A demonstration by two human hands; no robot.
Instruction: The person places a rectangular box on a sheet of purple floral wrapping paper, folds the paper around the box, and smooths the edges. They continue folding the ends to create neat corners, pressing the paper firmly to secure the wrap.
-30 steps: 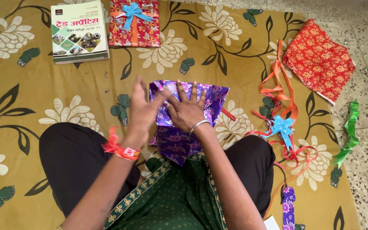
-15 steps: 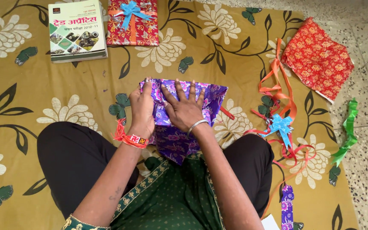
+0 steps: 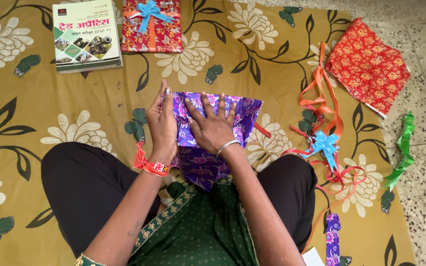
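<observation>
Head view: left hand (image 3: 162, 123) now flat beside right hand (image 3: 213, 127) (both open) on purple wrapping paper (image 3: 245, 111).

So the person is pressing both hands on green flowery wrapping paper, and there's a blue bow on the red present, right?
Not quite. In the head view the wrapping paper under the left hand and right hand is purple with flowers, not green. The rest holds: the red present carries a blue bow.
</observation>
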